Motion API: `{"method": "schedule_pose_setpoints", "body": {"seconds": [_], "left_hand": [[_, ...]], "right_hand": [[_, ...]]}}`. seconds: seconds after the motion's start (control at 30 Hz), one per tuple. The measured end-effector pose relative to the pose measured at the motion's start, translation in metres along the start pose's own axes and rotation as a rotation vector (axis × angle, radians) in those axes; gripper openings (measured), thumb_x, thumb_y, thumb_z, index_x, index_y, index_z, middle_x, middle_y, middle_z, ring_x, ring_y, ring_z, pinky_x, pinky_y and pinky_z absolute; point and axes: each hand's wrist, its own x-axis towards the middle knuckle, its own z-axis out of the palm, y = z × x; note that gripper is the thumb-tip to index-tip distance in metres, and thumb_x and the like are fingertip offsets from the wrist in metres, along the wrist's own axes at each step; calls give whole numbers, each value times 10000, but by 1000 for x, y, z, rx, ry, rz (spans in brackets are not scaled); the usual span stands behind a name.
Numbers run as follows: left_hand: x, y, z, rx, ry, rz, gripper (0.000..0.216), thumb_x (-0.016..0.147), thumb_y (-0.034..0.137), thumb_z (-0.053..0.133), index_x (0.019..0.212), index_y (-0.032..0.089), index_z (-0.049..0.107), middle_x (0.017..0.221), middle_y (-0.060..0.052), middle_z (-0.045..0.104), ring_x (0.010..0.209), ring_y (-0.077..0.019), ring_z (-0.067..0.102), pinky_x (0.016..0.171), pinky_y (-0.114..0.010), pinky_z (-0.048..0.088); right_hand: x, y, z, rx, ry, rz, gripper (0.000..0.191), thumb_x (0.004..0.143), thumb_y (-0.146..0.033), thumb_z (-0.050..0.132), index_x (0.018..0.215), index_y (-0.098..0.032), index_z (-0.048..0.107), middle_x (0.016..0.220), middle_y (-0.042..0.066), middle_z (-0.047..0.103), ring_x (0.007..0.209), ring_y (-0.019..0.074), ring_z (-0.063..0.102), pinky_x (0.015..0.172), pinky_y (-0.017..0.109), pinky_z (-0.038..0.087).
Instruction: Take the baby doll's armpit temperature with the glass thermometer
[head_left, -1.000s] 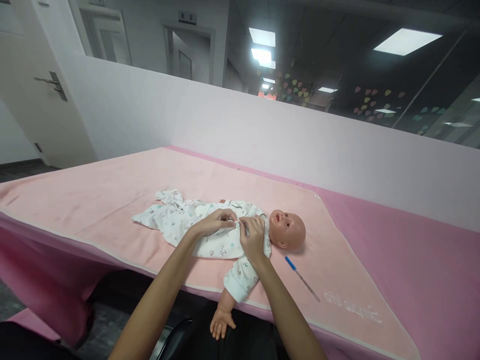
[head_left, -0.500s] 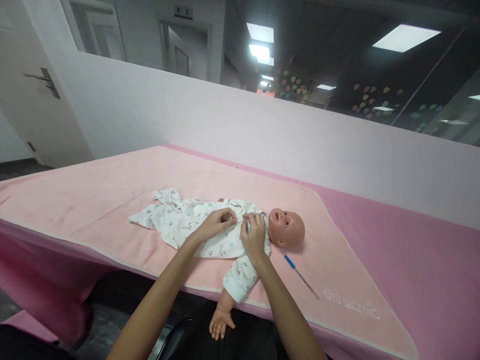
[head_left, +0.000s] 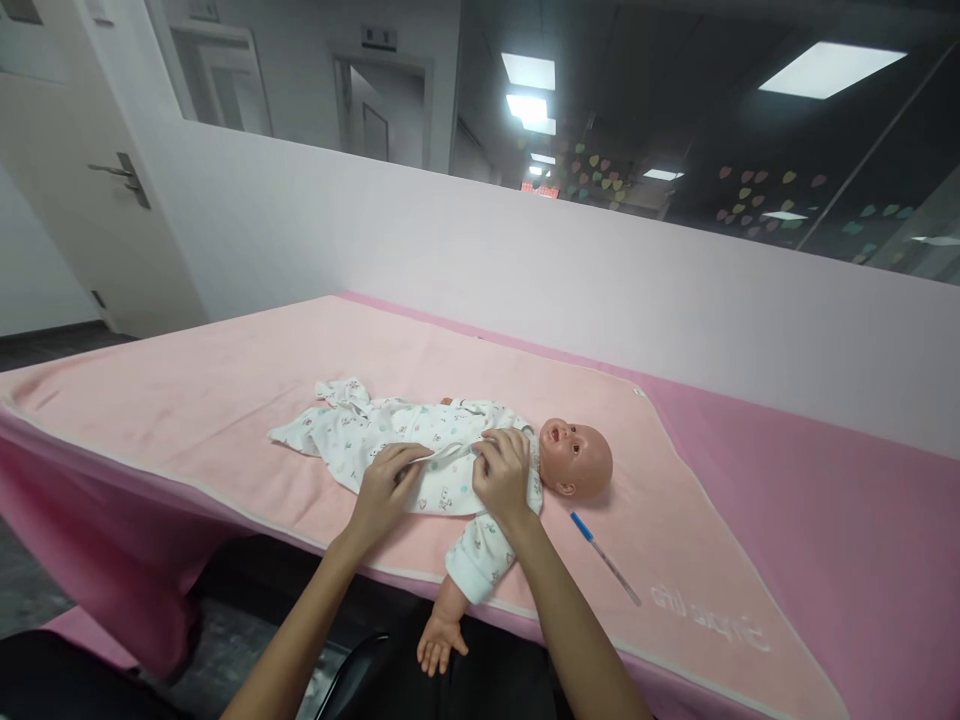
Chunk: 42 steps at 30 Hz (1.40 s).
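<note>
From where the wearer's head camera looks, the doll lies face up on the pink blanket, head to the right, so the front of its printed suit faces both hands. The left hand pinches the suit's front edge near the belly, thumb against fingers; the right hand grips the same edge near the chest, though its fingertips are partly hidden. Held at two points, the edge lifts into a loose strip, probably to keep it clear of the body. The near sleeve points off the table edge, perhaps to leave the front unobstructed. The pen lies just beside the head, apart from both hands.
</note>
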Motion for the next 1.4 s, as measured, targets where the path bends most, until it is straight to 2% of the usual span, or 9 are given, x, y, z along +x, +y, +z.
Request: {"method": "schedule_pose_setpoints", "body": {"seconds": [0.1,0.17,0.33,0.43,0.67,0.77,0.93,1.13,1.4], "left_hand": [[9,-2,-7,-13,39,-11,250,856,218,382,934,196,618,958,-50,609,938,-188,529,819,-302,415],[15,-5,-11,5,52,13,268,848,205,374,908,202,635,961,-46,609,949,-186,529,832,-302,417],[26,-21,-14,103,49,48,322,804,136,363,882,232,661,1006,-33,588,959,-189,519,834,-328,421],[28,-28,-12,172,25,53,397,715,50,355,872,242,665,1031,-27,578,972,-200,505,855,-359,403],[24,-9,-11,149,92,29,502,592,21,319,934,218,629,1029,-28,590,1014,-207,484,908,-379,366],[20,3,-10,39,86,34,448,638,63,331,969,205,598,1015,-30,599,1007,-202,493,904,-363,374],[17,11,-3,33,-52,88,305,785,208,391,1028,218,576,1010,-32,612,957,-211,517,866,-365,380],[19,5,4,168,-70,83,222,829,261,438,979,224,598,961,-29,618,917,-204,517,844,-356,379],[24,-4,4,165,-166,64,202,835,253,411,922,220,591,967,-28,574,908,-200,498,829,-354,374]], "right_hand": [[1,-6,0,-2,-109,-216,244,714,-68,443,859,-200,589,973,54,595,953,188,504,941,413,338],[3,-11,3,-38,-182,-283,225,747,-95,445,897,-189,584,1050,65,586,1026,197,486,977,417,312],[12,-20,13,-147,-262,-178,154,821,-220,454,878,-156,582,1170,112,533,1154,240,404,1032,461,224],[15,-24,17,-109,-285,-85,108,792,-241,499,829,-171,572,1135,96,539,1147,233,402,1038,451,211],[13,-27,15,92,-225,24,61,756,-164,509,791,-202,540,942,30,580,967,168,491,1002,383,262],[12,-27,15,120,-213,40,47,781,-191,498,801,-201,540,883,25,592,905,163,504,981,377,280],[10,-26,17,100,-233,84,65,809,-192,476,819,-198,540,801,14,597,833,159,512,952,367,306],[9,-23,21,103,-241,87,83,816,-181,488,866,-202,550,843,2,624,853,147,529,976,354,290],[7,-21,22,84,-245,67,106,838,-204,471,887,-207,565,841,11,638,857,156,541,971,370,296]]}}
